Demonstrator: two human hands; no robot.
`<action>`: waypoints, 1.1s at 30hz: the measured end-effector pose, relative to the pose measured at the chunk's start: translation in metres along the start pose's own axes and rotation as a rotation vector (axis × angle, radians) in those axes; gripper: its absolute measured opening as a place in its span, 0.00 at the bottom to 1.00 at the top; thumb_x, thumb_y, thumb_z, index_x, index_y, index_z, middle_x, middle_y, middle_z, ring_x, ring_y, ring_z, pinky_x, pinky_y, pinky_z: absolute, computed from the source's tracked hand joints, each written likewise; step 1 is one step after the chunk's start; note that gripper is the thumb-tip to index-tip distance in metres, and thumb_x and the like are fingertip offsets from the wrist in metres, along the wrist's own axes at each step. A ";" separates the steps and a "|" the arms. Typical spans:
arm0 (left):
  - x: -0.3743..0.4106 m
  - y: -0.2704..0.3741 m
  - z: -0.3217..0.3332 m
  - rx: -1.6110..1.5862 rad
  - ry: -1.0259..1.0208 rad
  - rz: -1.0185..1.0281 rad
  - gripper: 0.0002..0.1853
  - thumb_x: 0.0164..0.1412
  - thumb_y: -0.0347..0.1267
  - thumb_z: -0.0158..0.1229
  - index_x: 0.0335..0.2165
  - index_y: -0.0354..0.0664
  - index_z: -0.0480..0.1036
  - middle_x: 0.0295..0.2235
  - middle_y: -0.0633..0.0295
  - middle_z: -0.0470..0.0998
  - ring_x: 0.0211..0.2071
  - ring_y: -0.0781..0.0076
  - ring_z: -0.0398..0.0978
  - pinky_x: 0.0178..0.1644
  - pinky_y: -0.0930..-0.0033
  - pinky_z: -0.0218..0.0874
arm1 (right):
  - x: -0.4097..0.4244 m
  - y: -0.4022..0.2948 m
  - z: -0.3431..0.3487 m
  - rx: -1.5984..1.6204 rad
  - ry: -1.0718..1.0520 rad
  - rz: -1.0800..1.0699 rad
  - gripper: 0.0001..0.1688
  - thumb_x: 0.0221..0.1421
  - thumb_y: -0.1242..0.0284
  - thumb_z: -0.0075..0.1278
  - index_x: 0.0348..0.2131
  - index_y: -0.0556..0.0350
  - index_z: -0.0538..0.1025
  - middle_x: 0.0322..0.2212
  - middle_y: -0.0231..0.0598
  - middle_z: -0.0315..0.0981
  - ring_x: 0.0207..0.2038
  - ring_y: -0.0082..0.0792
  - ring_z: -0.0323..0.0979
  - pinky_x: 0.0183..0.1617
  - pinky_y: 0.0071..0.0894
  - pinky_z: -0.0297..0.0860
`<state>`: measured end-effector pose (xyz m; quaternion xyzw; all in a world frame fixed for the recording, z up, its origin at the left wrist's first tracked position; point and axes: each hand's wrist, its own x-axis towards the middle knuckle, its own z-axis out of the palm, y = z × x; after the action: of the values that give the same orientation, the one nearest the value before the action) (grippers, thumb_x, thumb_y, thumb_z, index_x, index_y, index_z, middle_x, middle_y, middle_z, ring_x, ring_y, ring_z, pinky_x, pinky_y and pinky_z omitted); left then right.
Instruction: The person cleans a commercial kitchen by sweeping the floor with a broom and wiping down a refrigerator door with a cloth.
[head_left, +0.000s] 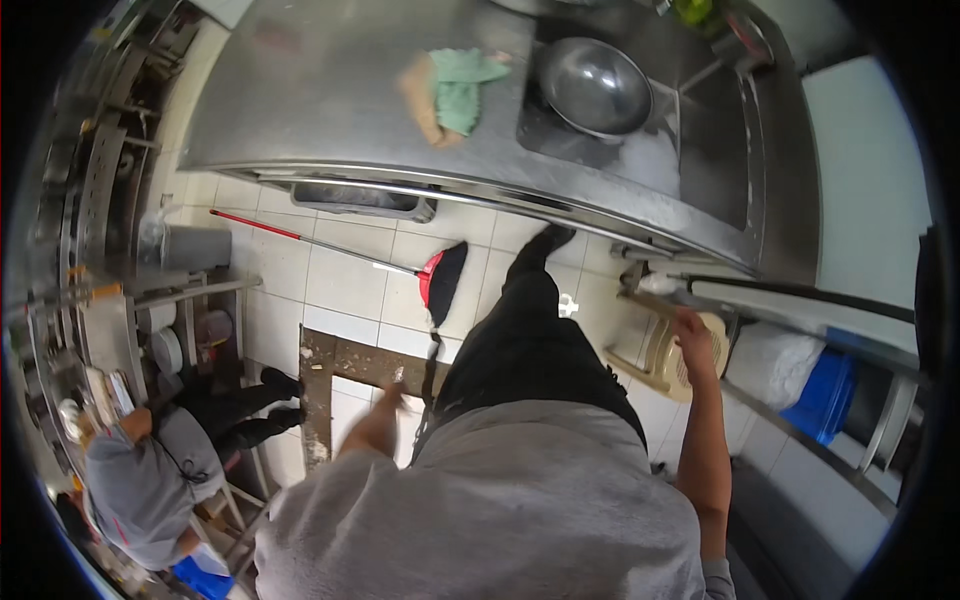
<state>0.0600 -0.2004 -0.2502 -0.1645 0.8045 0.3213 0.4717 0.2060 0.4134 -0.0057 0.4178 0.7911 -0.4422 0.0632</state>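
Observation:
My left hand (394, 391), blurred, hangs at my side over the floor with its fingers loosely apart and nothing seen in them. On the other side, my right hand (694, 336) is held out with loosely bent fingers and no object visible in it. It appears in front of a beige plastic stool (664, 369); whether they touch cannot be told. Ahead of me, a green cloth (457, 86) and a tan cloth-like piece (420, 97) lie on the stainless steel counter (330, 97). A metal bowl (596, 86) sits in the sink (566, 146), near white foam (651, 161).
A broom (444, 285) lies on the tiled floor (345, 259), beside a dark floor strip (319, 352). Below the counter is a grey crate (364, 201). A co-worker (154, 480) is at the left shelves (112, 322). Right of me, a rack holds a blue container (821, 397).

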 end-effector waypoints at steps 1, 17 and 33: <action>-0.018 -0.021 0.041 0.035 -0.081 0.006 0.12 0.55 0.39 0.49 0.32 0.42 0.71 0.23 0.63 0.69 0.25 0.72 0.66 0.31 0.68 0.61 | 0.006 -0.063 0.012 0.140 0.025 -0.142 0.16 0.50 0.71 0.45 0.40 0.58 0.69 0.30 0.36 0.72 0.31 0.28 0.69 0.37 0.28 0.65; -0.039 0.062 -0.154 0.050 -0.273 -0.458 0.52 0.40 0.71 0.38 0.52 0.42 0.56 0.37 0.45 0.71 0.35 0.46 0.72 0.37 0.43 0.62 | -0.096 -0.069 0.166 0.213 -0.427 0.330 0.21 0.45 0.74 0.47 0.42 0.60 0.69 0.30 0.38 0.72 0.29 0.29 0.70 0.31 0.25 0.66; -0.015 -0.061 -0.321 0.144 -1.102 -0.352 0.22 0.55 0.47 0.49 0.35 0.37 0.70 0.29 0.51 0.74 0.34 0.60 0.74 0.40 0.56 0.68 | 0.022 -0.608 0.592 -0.693 -0.103 -1.246 0.38 0.43 0.65 0.54 0.53 0.53 0.59 0.55 0.50 0.48 0.58 0.50 0.45 0.59 0.54 0.41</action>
<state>-0.1073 -0.4622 -0.1474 -0.0720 0.4208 0.2208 0.8769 -0.4039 -0.1765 0.0216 -0.1776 0.9737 -0.1384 -0.0346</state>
